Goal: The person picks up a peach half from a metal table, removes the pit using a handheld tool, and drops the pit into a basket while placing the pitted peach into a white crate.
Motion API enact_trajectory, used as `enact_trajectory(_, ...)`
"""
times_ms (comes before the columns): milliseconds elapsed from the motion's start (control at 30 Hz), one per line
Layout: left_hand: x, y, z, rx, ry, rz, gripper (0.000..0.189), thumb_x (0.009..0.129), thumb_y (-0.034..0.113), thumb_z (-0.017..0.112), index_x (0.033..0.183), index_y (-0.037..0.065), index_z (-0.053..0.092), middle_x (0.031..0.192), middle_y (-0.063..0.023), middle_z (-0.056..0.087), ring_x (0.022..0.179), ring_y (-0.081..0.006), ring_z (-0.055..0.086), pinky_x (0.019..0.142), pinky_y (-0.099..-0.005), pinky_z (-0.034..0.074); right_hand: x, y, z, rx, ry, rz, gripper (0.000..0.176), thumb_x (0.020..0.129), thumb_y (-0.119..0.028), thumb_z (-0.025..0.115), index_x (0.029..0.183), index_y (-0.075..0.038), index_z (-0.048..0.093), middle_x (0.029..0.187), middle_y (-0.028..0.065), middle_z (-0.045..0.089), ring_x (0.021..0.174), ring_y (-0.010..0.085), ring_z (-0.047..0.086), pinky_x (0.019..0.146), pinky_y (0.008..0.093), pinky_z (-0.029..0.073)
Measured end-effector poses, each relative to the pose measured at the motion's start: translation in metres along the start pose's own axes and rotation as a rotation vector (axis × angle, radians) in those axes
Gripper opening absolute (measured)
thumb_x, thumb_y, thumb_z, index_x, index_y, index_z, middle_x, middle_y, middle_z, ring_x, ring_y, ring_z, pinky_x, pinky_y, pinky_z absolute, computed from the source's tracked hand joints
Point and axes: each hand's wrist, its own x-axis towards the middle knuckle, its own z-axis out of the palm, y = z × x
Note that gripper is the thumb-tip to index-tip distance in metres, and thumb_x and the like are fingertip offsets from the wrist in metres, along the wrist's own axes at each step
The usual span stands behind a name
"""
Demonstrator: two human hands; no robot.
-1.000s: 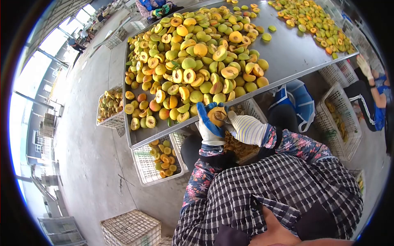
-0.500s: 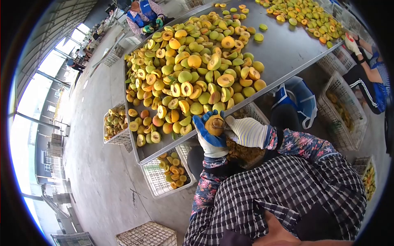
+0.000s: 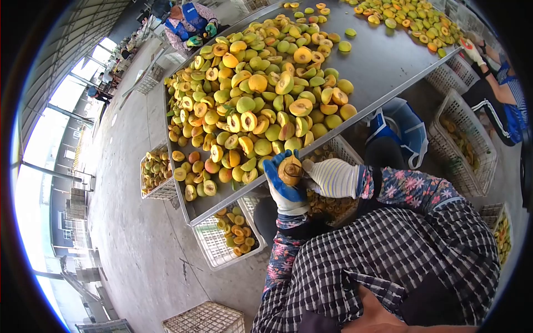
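My left hand (image 3: 286,188), in a blue and white glove, holds a halved fruit (image 3: 290,170) with its cut side up, just off the near edge of the metal table (image 3: 383,72). Beside it my right hand (image 3: 333,176), in a striped white glove, is closed round a small tool with a thin curved metal end, which touches the fruit; its handle is mostly hidden by the fingers. A large heap of yellow-green halved fruit (image 3: 258,83) lies on the table beyond my hands.
White crates of fruit stand below the table, one at the lower left (image 3: 222,252) and one at the right (image 3: 463,144). A blue bag (image 3: 408,130) hangs near the table edge. A co-worker (image 3: 191,25) sits across; another person's gloved hand (image 3: 471,51) is at the right.
The view has shifted slightly. The fruit in my left hand now shows its cut face more fully, and my right hand has drawn back a little to the side.
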Motion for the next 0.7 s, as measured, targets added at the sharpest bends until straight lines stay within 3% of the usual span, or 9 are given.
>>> enact_trajectory(33,0.001,-0.001,-0.001,-0.033,-0.007,-0.034,0.045,0.103,0.042,0.046,0.12,0.002,0.054,0.11,-0.0116,0.063,0.105,-0.0255,0.062,0.098,-0.0392,0.049,0.001,0.006,0.002,-0.017,0.002,-0.029,0.037,0.092,-0.025,0.058,0.113,0.003,0.046,0.068,0.0171,0.064,0.064,0.0376,0.065,0.055,0.0465,0.051)
enact_trajectory(100,-0.001,-0.003,-0.002,0.348,-0.145,0.113,0.047,0.103,0.041,0.046,0.125,0.0,0.053,0.115,-0.0129,0.062,0.109,-0.0276,0.061,0.1,-0.0408,0.049,0.004,0.026,0.007,-0.058,0.008,-0.089,0.037,0.092,-0.025,0.059,0.112,0.003,0.047,0.067,0.0166,0.063,0.063,0.0371,0.065,0.055,0.0464,0.051)
enact_trajectory(167,0.013,0.012,-0.02,-0.193,-0.065,-0.409,0.048,0.105,0.041,0.042,0.128,0.001,0.052,0.121,-0.0135,0.061,0.115,-0.0274,0.059,0.101,-0.0409,0.048,0.004,0.031,0.004,-0.085,-0.005,-0.113,0.038,0.091,-0.026,0.06,0.114,0.003,0.047,0.067,0.0162,0.063,0.062,0.0365,0.065,0.055,0.0463,0.051)
enact_trajectory(300,0.018,-0.007,-0.031,-0.024,-0.031,-0.164,0.054,0.101,0.049,0.047,0.12,-0.001,0.056,0.113,-0.0142,0.064,0.108,-0.0281,0.062,0.093,-0.0399,0.053,0.005,0.022,0.001,-0.055,-0.07,-0.069,0.039,0.09,-0.024,0.061,0.114,0.004,0.047,0.07,0.0175,0.064,0.066,0.0372,0.065,0.056,0.0461,0.051)
enact_trajectory(333,0.021,-0.008,-0.035,-0.11,0.008,-0.238,0.049,0.1,0.048,0.049,0.109,0.001,0.058,0.102,-0.0142,0.064,0.096,-0.0324,0.065,0.088,-0.0433,0.055,0.003,0.016,-0.001,-0.039,-0.089,-0.039,0.039,0.09,-0.024,0.061,0.114,0.004,0.047,0.071,0.018,0.064,0.067,0.0375,0.066,0.057,0.0462,0.052)
enact_trajectory(433,0.012,-0.003,-0.021,-0.019,0.068,-0.213,0.046,0.1,0.046,0.051,0.11,0.002,0.056,0.101,-0.0134,0.065,0.093,-0.0326,0.066,0.085,-0.0422,0.056,-0.002,0.018,0.018,0.085,-0.037,-0.023,0.039,0.089,-0.022,0.061,0.113,0.005,0.046,0.074,0.0209,0.065,0.071,0.0398,0.065,0.061,0.0467,0.052)
enact_trajectory(533,0.012,-0.006,-0.024,0.137,0.041,-0.118,0.044,0.101,0.044,0.051,0.113,0.001,0.055,0.102,-0.0139,0.065,0.092,-0.0325,0.066,0.083,-0.0423,0.056,-0.002,0.014,0.01,0.163,-0.083,-0.033,0.036,0.092,-0.021,0.058,0.113,0.006,0.046,0.075,0.0231,0.064,0.072,0.0421,0.064,0.062,0.0473,0.051)
enact_trajectory(633,0.012,-0.001,-0.038,1.508,-0.3,0.698,0.04,0.098,0.033,0.058,0.12,0.0,0.053,0.105,-0.0127,0.066,0.094,-0.0308,0.066,0.083,-0.0406,0.055,-0.003,0.009,0.003,0.13,-0.16,0.053,0.034,0.094,-0.023,0.058,0.113,0.003,0.048,0.078,0.0227,0.065,0.071,0.0413,0.064,0.062,0.0472,0.05)
enact_trajectory(700,0.013,0.001,-0.036,1.271,-0.351,0.541,0.043,0.092,0.019,0.066,0.127,-0.001,0.05,0.106,-0.0109,0.067,0.092,-0.0262,0.068,0.081,-0.0371,0.055,0.003,0.026,0.047,0.446,0.102,-0.184,0.034,0.096,-0.028,0.057,0.113,0.0,0.05,0.075,0.0175,0.064,0.063,0.0345,0.063,0.057,0.0432,0.05)
